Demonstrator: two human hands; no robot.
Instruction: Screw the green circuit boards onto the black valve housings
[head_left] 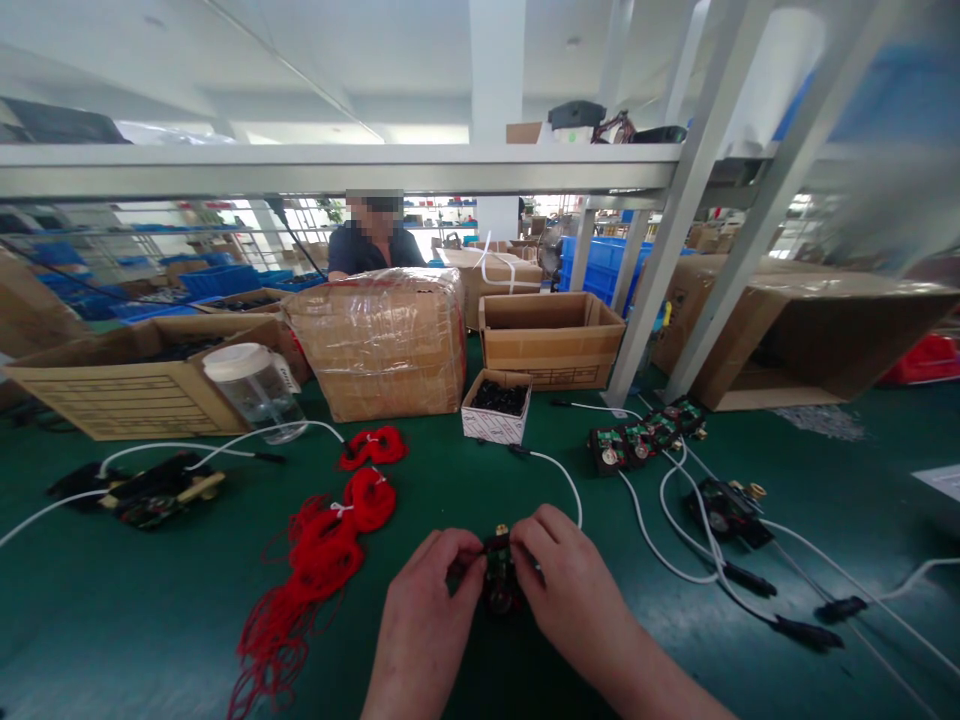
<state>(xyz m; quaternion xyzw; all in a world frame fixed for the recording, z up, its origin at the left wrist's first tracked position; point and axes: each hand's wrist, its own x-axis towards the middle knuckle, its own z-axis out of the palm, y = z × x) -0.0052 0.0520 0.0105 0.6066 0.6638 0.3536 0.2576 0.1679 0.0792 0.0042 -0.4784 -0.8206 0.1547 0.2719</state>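
Between my two hands at the front of the table is a small black device with a green circuit board [501, 580] and a brass fitting [502, 531] at its far end. My left hand [442, 590] pinches its upper left edge between thumb and index finger. Thumb and fingers of my right hand [559, 565] close on the upper right side. A white cable [566, 475] with a black plug runs out behind my right hand. Left of my hands lie tied bundles of red cord [322, 550]. My fingers partly cover the device.
Similar circuit-board devices with white cables [641, 440] lie at right, more [157, 490] at left. A small white box [495, 425] of black parts stands ahead. Behind are cardboard boxes [382, 345], a clear jug [255, 390] and metal shelf posts [660, 240]. A person [375, 245] is beyond.
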